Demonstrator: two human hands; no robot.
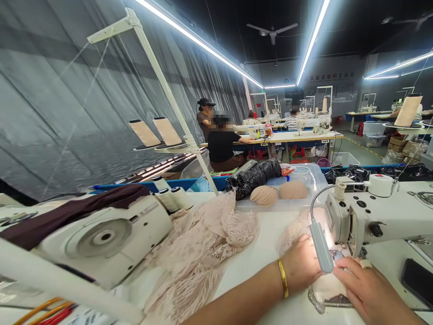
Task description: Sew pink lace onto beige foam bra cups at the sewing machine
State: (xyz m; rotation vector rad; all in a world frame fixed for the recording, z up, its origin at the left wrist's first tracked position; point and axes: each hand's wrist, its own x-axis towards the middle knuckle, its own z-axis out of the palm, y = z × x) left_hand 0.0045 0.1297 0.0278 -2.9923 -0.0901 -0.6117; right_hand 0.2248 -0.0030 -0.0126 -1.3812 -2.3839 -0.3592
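A pale pink fabric piece [329, 286] lies under the needle area of a white sewing machine [382, 210]. My left hand [302, 262], with a gold bangle at the wrist, is closed on the left side of this piece; the lamp head partly hides its fingers. From the right, my right hand [367, 282] pinches the fabric close to the presser foot, a band around one finger. A grey gooseneck lamp [321, 246] shines on the spot between both hands. More pale lace [292, 230] spreads behind my left hand.
Pale lace fabric [203, 239] is heaped at the middle of the table. Another machine [104, 237] stands left, beside thread cones [169, 198]. Behind sits a clear plastic bin [311, 180] with beige cups [264, 195]. A phone [419, 280] lies right. Co-workers sit farther back.
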